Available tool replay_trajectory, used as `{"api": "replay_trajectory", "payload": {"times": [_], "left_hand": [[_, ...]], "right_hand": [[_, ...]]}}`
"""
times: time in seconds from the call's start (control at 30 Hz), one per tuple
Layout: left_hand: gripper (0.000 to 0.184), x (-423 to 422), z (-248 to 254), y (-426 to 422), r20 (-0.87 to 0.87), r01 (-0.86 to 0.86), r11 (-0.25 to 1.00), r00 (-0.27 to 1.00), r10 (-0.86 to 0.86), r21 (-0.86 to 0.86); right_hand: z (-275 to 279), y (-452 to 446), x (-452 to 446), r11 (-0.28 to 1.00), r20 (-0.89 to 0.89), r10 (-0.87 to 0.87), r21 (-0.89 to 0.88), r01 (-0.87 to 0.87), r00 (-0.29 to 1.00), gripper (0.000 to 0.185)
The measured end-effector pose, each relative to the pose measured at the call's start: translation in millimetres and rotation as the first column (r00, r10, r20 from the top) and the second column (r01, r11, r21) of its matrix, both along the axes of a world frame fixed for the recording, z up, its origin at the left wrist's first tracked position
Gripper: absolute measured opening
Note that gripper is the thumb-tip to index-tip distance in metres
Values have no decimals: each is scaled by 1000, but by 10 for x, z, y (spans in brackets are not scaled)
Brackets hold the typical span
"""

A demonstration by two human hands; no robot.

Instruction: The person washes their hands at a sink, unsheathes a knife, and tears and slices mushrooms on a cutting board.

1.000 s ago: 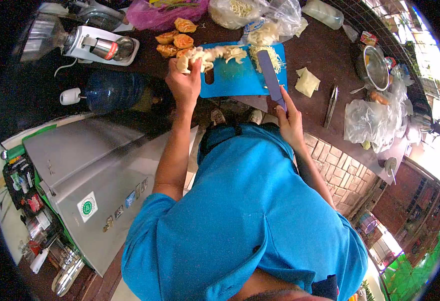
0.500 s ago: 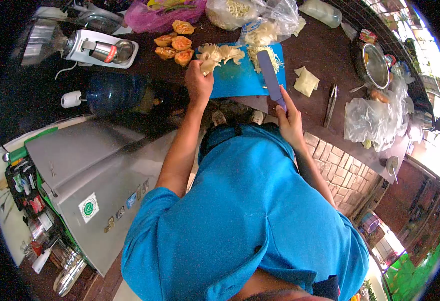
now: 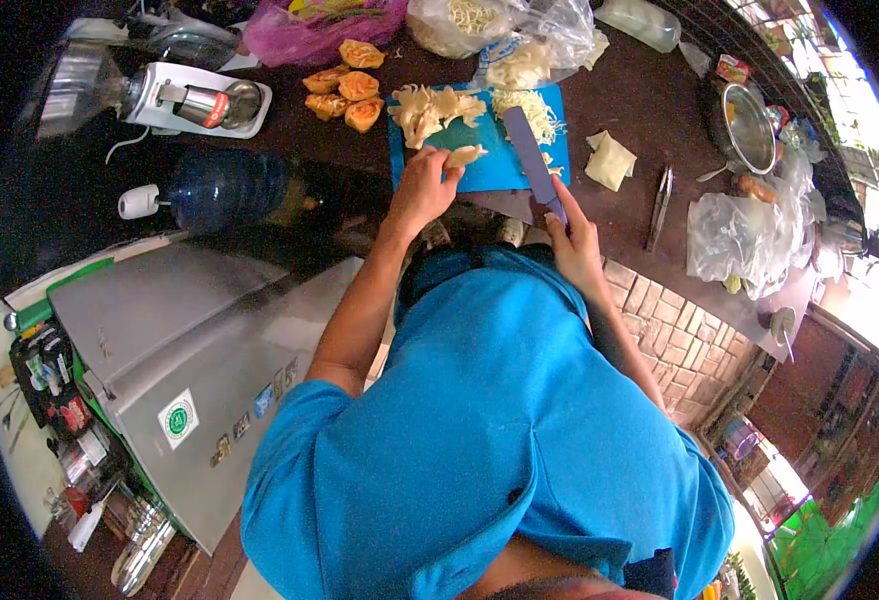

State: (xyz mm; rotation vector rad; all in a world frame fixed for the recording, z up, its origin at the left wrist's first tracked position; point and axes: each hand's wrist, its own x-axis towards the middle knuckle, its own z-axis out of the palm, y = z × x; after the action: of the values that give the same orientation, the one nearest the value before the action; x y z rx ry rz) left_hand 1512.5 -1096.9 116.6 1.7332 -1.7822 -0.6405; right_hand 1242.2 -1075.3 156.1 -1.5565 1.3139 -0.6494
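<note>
Pinched in the fingers of my left hand [image 3: 427,190] is a pale oyster mushroom piece [image 3: 466,156], just above the near part of the blue cutting board [image 3: 489,178]. My right hand [image 3: 576,240] grips the handle of a knife [image 3: 529,150]. Its flat purple-grey blade points away from me over the board's right side. A pile of torn oyster mushrooms [image 3: 429,112] lies at the board's far left. Thin pale shreds [image 3: 534,112] are heaped at its far right, partly behind the blade.
Several orange filled pieces [image 3: 359,86] sit left of the board. Square pale wrappers [image 3: 611,162] and metal tongs [image 3: 660,208] lie to the right. Beyond them are a steel bowl [image 3: 751,130] and plastic bags [image 3: 729,240]. A silver fridge [image 3: 199,330] stands at my left.
My left hand has come from the mushroom pile toward me and to the right, bringing a mushroom piece over the near part of the board. The knife has shifted slightly left.
</note>
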Motion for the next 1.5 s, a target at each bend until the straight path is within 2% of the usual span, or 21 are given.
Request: {"api": "replay_trajectory", "payload": {"times": [0.13,0.2,0.23,0.3,0.33,0.4,0.43,0.5,0.57,0.63,0.67,0.73,0.8,0.83,0.9,0.97,1.03,1.13,1.2,1.37,1.5], "left_hand": [[25,-61,-16,-26,-15,-20,997,1000,19,-71],[24,-99,-52,-38,-192,-120,993,975,114,-21],[24,-119,-66,-44,-193,-117,993,975,110,-21],[21,-140,-96,-51,-356,-251,968,902,244,27],[21,-124,-141,-55,-355,-250,968,903,243,27],[21,-75,-205,-76,-163,-230,973,960,229,10],[21,-63,-213,-75,-163,-230,973,960,228,10],[23,-48,-212,-73,17,-237,969,972,236,74],[24,-49,-199,-63,16,-265,962,964,265,60],[25,-52,-148,-50,14,-294,955,956,293,47],[25,-51,-121,-51,-41,-287,954,956,291,85],[25,-72,0,-32,-96,-278,953,952,291,123],[27,-110,105,11,63,-180,983,981,181,-31],[27,-102,56,14,62,-182,983,981,183,-31],[25,-85,-82,24,117,-122,972,982,147,-200],[22,-70,-166,25,123,-118,962,981,152,-248],[20,-60,-156,15,130,-118,949,978,162,-293],[17,-62,-114,-23,20,-157,952,986,168,-262],[21,-57,-83,-27,-167,-245,963,960,225,-110],[24,-28,31,-30,-143,-203,974,972,187,-101],[19,-14,83,-20,-63,-121,987,991,115,-107]], "right_hand": [[-14,5,26,997,-37,23,-70,-25,999,54],[-29,1,14,997,-40,38,-63,-40,998,54],[-32,6,4,997,-44,51,-53,-53,998,54],[-36,6,6,996,-55,52,-71,-56,997,54],[-41,6,10,994,-64,57,-88,-63,996,54],[-78,7,17,990,-65,60,-120,-68,996,54],[-85,5,21,985,-67,64,-153,-74,996,54],[-20,9,30,994,-58,70,-76,-74,996,54],[77,-4,52,997,-48,73,2,-73,996,54],[136,-15,66,993,-126,109,68,-101,986,56],[110,-12,61,993,-126,108,68,-100,986,56],[9,-1,52,989,-118,129,-63,-137,985,58],[-56,-6,55,983,-131,141,-96,-154,981,59],[-76,-15,59,977,-145,150,-128,-169,978,60],[-97,-24,78,970,-142,164,-158,-185,976,61],[-95,-17,93,962,-140,176,-187,-200,974,61],[-85,-6,111,970,-178,189,-121,-212,966,56],[-99,-15,127,967,-186,211,-105,-233,960,56],[-68,-6,142,963,-186,213,-128,-238,959,56],[-37,-27,133,951,-215,248,-131,-280,944,55],[-70,-106,101,903,-217,290,-259,-341,932,58]]}}
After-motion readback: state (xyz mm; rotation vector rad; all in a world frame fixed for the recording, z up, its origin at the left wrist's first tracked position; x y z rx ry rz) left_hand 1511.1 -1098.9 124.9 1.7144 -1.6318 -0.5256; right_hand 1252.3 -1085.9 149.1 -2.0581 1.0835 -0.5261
